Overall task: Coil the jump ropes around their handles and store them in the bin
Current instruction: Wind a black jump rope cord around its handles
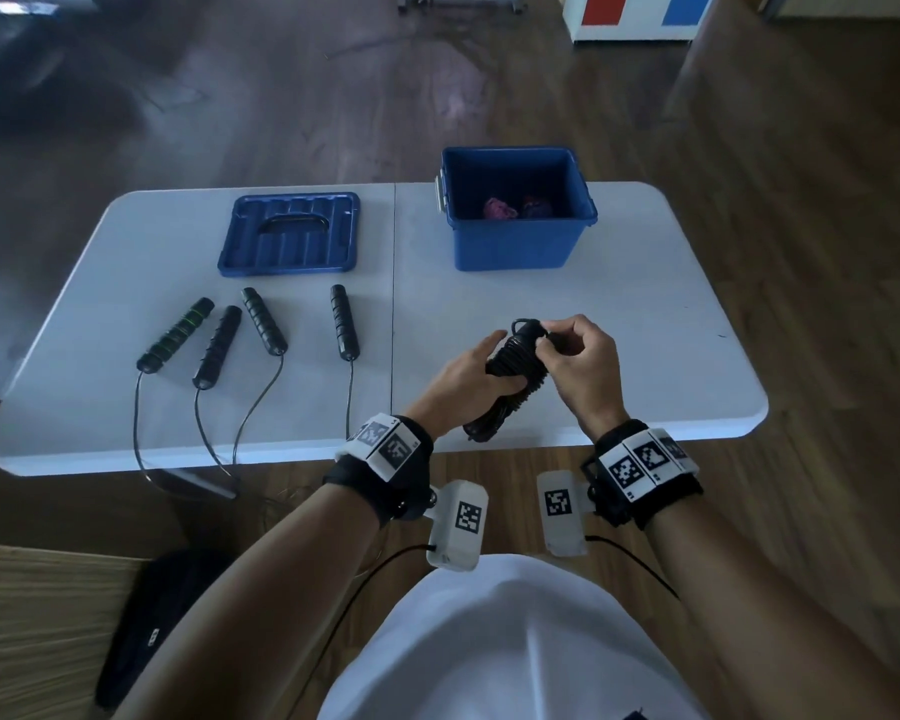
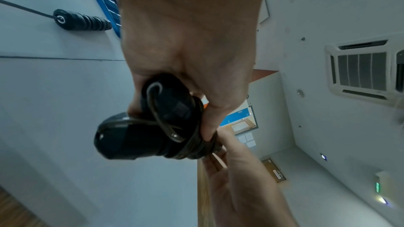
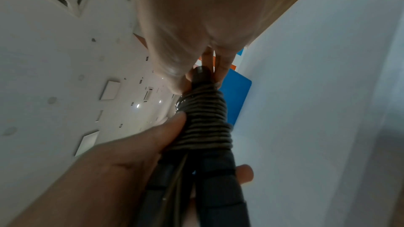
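Observation:
A black jump rope is wound in tight coils around its two paired handles. My left hand grips the handle pair from the left. My right hand pinches the rope's end at the top of the bundle. The bundle hangs just above the white table, near its front edge. The open blue bin stands behind the hands, with a pink and a darker coiled rope inside.
The blue bin lid lies at the back left. Several uncoiled rope handles lie in a row on the left half, one with green bands, their cords trailing over the front edge.

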